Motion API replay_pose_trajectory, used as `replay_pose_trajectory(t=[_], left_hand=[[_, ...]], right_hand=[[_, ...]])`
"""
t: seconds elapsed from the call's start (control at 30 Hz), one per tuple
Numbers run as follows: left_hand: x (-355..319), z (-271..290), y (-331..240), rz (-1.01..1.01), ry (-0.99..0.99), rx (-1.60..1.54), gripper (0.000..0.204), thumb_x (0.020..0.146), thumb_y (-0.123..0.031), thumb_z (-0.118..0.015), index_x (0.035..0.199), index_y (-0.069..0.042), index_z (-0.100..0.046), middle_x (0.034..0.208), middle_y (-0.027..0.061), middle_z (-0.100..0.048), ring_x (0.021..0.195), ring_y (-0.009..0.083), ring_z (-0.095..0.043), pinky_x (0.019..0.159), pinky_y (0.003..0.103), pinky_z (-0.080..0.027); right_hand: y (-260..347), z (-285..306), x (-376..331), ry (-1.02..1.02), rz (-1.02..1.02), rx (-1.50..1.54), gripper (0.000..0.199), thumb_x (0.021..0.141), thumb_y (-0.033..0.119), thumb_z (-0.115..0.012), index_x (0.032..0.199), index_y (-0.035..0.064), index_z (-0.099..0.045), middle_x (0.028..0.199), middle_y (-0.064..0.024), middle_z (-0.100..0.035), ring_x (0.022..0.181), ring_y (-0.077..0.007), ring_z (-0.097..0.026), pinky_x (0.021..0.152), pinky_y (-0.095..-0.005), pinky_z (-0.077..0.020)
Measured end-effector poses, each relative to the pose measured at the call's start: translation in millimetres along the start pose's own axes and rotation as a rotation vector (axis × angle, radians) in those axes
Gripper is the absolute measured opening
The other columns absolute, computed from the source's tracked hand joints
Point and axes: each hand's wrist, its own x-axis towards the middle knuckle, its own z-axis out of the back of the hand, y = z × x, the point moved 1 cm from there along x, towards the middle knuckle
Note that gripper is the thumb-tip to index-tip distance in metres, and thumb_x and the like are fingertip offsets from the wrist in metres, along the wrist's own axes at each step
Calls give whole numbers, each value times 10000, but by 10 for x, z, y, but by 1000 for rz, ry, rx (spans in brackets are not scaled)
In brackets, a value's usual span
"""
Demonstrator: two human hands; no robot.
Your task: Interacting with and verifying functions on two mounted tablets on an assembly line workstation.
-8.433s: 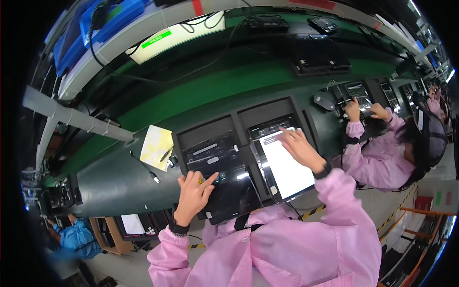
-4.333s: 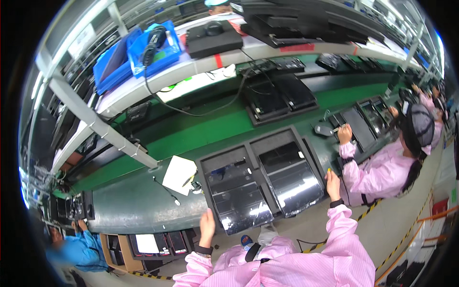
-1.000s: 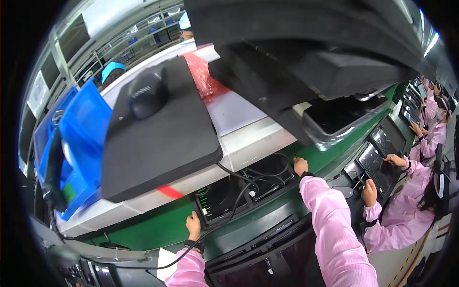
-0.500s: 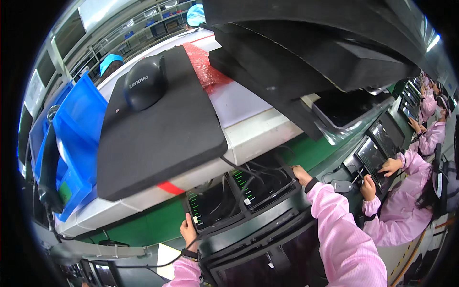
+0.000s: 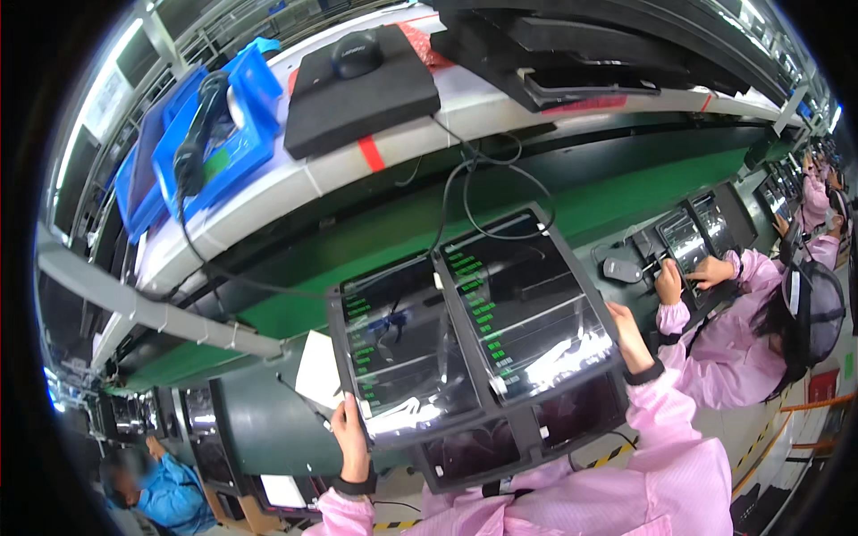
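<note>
My left hand [image 5: 351, 439] grips the lower left edge of a black tray [image 5: 585, 288], thumb on top. My right hand [image 5: 631, 338] closes on the tray's right edge, its fingers partly hidden. Lying side by side in it are two glossy flat screens, a left screen [image 5: 416, 357] and a right screen [image 5: 527, 295], both lit with rows of green marks and reflecting light. A small white tab sits near the lower end of the right one. Below, nearer my body, a second black tray holds two dark screens, a left one [image 5: 472, 452] and a right one [image 5: 581, 413].
Black cables [image 5: 445, 201] hang to the tray's far edge. The shelf above carries a black mouse [image 5: 357, 54] on a black slab [image 5: 366, 98], and blue bins [image 5: 255, 98] with a handheld scanner [image 5: 198, 134]. At right, a pink-sleeved co-worker [image 5: 715, 357] handles screens near a grey mouse [image 5: 622, 270].
My view has tipped down and back, so the shelf sits higher. The tray, in both hands, shows more fully, out from under the shelf edge, with more green marks visible.
</note>
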Motion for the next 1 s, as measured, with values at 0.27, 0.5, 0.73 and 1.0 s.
replay_pose_trajectory(t=[0.27, 0.5, 0.73, 1.0], left_hand=[[-1375, 188, 814, 47, -40, 177, 367, 938, -243, -513, 668, -11, -425, 608, -51, -356, 599, 35, -294, 501, 237, -245], [-1057, 689, 520, -415, -46, 630, 268, 930, -164, -476, 844, 54, -607, 685, 164, -530, 608, 252, -486, 596, 369, -396], [-318, 457, -198, -824, 289, 503, 224, 929, -119, -443, 993, 39, -589, 905, 166, -571, 810, 285, -551, 741, 326, -429], [-334, -221, -649, -857, 506, 410, 304, 969, -177, -394, 1065, 32, -593, 1084, 133, -602, 1015, 226, -560, 903, 307, -395]], right_hand=[[-739, 350, -1332, -241, -22, -336, 285, 948, 194, -450, 864, -25, -611, 712, 7, -578, 634, -62, -497, 564, -216, -385], [-664, 380, -2087, -722, 300, -330, 322, 972, 235, -417, 822, 9, -590, 745, -5, -543, 702, -91, -483, 654, -242, -395], [-836, -996, -3440, -236, 236, -378, 234, 932, 123, -447, 839, -20, -607, 800, -82, -554, 738, -169, -541, 669, -281, -426], [-1223, -1831, -3276, -34, 190, -93, 282, 950, 158, -418, 806, -30, -572, 756, -97, -514, 679, -182, -542, 636, -283, -434]])
